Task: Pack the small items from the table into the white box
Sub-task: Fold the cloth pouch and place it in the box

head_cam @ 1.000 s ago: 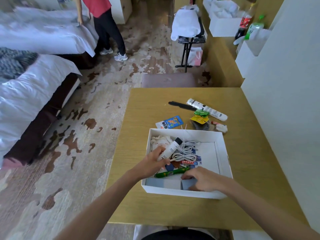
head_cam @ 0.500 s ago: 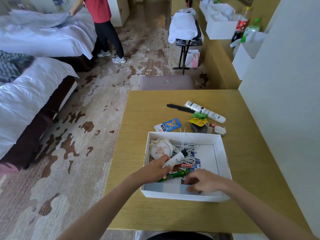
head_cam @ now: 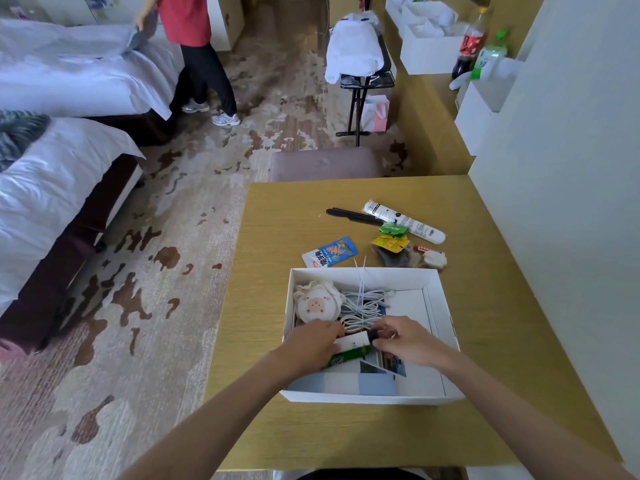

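Observation:
The white box [head_cam: 446,327] sits on the wooden table [head_cam: 502,358] right in front of me. Inside it lie a pig-face pouch [head_cam: 316,304], a coiled white cable [head_cam: 363,308], a green packet [head_cam: 348,356] and printed cards. My left hand [head_cam: 311,346] grips a small white tube with a black cap [head_cam: 356,339] low over the box's near left part. My right hand [head_cam: 401,341] pinches the tube's black-capped end. On the table behind the box lie a blue snack packet [head_cam: 330,252], a black comb [head_cam: 353,216], a white tube [head_cam: 403,221], green and yellow sachets [head_cam: 391,237] and a white eraser-like piece [head_cam: 434,259].
A padded stool [head_cam: 323,164] stands at the table's far edge. A white wall [head_cam: 571,202] borders the table on the right. Two beds [head_cam: 45,188] stand at the left, and a person in a red top [head_cam: 194,46] is beside the far one. Bottles [head_cam: 483,50] stand on the far counter.
My left hand has lowered the white tube toward the box's near side. My right hand has left the front wall and taken the tube's capped end.

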`<state>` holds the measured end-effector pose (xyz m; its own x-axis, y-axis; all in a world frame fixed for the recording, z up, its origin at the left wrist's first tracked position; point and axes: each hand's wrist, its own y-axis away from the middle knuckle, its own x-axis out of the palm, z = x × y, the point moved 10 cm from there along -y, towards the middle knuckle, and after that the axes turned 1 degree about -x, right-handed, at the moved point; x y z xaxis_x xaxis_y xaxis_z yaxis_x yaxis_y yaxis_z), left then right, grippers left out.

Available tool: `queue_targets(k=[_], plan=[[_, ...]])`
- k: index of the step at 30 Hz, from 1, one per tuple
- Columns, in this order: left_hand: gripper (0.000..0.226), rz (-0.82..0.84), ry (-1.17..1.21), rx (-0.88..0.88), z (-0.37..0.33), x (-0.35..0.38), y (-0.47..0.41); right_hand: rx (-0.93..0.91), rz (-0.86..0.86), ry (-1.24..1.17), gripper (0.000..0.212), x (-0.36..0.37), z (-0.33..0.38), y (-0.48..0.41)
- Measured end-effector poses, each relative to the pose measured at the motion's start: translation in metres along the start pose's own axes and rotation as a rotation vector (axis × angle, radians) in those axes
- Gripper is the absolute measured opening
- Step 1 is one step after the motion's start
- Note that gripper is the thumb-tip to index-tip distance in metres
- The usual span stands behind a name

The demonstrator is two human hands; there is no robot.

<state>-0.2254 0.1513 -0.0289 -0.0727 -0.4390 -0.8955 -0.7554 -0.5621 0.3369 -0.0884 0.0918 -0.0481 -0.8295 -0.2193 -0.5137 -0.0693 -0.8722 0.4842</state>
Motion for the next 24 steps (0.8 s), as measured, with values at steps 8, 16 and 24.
queue_targets(k=[8,16,24], plan=[[0.026,-0.492,0.101,0.128,0.009,-0.078,0.000,-0.099,-0.221,0.129,0.015,-0.052,0.026,-0.005],[0.017,-0.578,0.352,-0.136,0.091,-0.124,-0.057,-0.172,-0.479,0.032,0.014,-0.113,0.059,-0.021],[0.043,-0.072,0.292,-0.239,0.137,-0.057,-0.169,-0.048,-0.493,0.090,0.020,-0.135,0.043,-0.079]])
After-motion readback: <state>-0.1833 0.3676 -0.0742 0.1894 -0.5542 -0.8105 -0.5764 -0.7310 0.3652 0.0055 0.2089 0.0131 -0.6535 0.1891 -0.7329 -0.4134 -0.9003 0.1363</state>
